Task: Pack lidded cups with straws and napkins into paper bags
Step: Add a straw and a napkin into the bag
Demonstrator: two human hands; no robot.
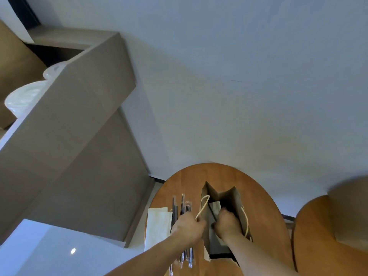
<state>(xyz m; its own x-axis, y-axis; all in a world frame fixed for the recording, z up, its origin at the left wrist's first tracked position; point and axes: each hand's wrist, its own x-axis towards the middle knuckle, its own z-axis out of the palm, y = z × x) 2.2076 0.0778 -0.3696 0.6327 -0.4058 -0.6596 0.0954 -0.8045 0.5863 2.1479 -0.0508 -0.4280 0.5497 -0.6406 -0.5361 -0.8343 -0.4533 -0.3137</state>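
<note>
paper bag held open, packing seems only at the start

the paper bag (225,196) stands upright on the round wooden bench (264,196), its mouth open. the left hand (187,228) has its grip closed on the cord handle (203,206). the right hand (227,224) is inside the mouth with curled fingers, and i cannot tell if it holds something. wrapped straws (182,206) lie just left of the bag, white napkins (158,226) beside them, both outside. no lidded cup is visible, so almost everything seems left to do.
</note>
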